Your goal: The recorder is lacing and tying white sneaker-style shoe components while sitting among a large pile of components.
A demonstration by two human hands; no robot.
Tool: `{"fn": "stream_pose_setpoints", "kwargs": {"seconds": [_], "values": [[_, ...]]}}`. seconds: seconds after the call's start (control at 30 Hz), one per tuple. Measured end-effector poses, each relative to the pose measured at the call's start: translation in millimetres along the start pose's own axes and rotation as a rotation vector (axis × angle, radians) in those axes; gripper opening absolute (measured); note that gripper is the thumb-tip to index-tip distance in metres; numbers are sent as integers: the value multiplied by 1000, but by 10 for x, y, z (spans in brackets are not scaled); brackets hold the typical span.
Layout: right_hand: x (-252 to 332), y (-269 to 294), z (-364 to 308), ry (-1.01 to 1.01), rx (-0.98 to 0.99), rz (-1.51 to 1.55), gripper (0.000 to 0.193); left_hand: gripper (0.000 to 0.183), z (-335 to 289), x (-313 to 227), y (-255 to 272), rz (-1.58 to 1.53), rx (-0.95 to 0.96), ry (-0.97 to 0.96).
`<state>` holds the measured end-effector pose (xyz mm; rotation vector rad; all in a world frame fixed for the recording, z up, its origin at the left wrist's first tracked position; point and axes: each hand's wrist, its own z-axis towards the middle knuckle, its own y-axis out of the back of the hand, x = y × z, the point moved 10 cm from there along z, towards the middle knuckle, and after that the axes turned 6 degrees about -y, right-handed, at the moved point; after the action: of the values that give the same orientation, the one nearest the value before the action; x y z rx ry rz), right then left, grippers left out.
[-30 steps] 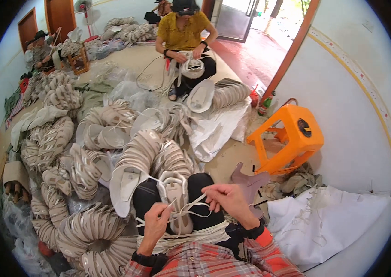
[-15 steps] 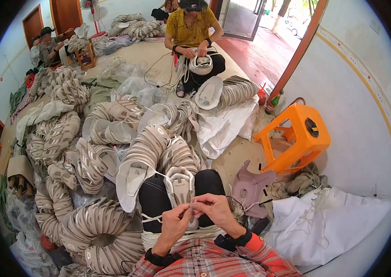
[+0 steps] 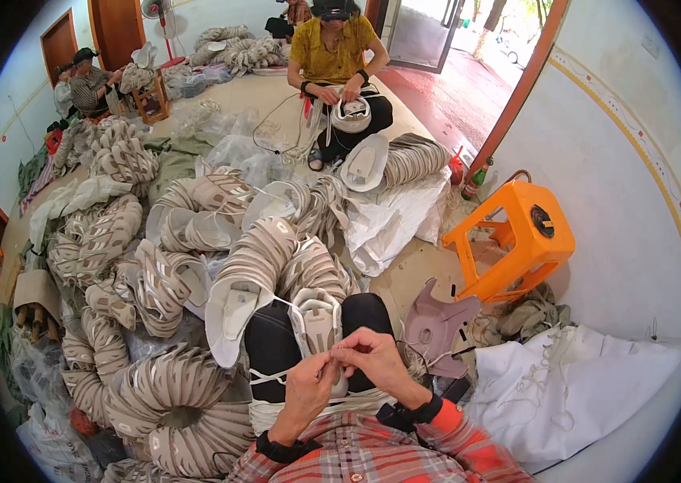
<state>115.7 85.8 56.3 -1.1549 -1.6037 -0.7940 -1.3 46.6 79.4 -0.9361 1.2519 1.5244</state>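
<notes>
My left hand [image 3: 309, 391] and my right hand [image 3: 379, 364] meet over my lap, thumbs and fingertips pinched together. What is between them is too small and covered to make out. Just beyond and partly behind them, a beige and white shoe upper [image 3: 316, 319] lies between my knees, its toe end hidden by the hands. A white shoelace [image 3: 281, 299] runs at its left edge. More pale laces [image 3: 266, 414] lie across my thighs. Against my left knee leans a curved stack of nested shoe uppers [image 3: 253, 256].
A ring of shoe uppers [image 3: 179, 410] and several other bundles fill the floor at left. To the right are an orange stool [image 3: 545, 229], a mauve plastic piece [image 3: 434, 330] and a white sheet [image 3: 574, 394]. Across from me, a seated person [image 3: 332, 48] handles a shoe upper [image 3: 351, 115].
My pinched hands stay together over the shoe upper; the right hand has shifted slightly left and up, its fingers curling in more. The view has moved very slightly.
</notes>
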Motion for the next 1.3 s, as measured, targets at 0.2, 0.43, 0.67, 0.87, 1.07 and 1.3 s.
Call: {"fn": "stream_pose_setpoints", "kwargs": {"seconds": [0.2,0.43,0.67,0.87,1.07,1.3], "values": [[2287,189,108,344,237,-231,24,29,-400,-448,40,488,149,-535],[3002,474,-471,613,382,-366,29,26,-638,387,-660,651,600,-546],[3225,806,-839,646,220,-457,30,23,-667,598,-723,628,634,-496],[3309,1119,-1046,665,107,-504,31,14,-247,813,-153,179,133,-136],[3055,1636,-1114,614,-19,-496,32,9,19,-252,179,246,159,-365],[2775,2293,-1157,559,-145,-494,33,13,61,-863,-239,-20,528,-244]]}}
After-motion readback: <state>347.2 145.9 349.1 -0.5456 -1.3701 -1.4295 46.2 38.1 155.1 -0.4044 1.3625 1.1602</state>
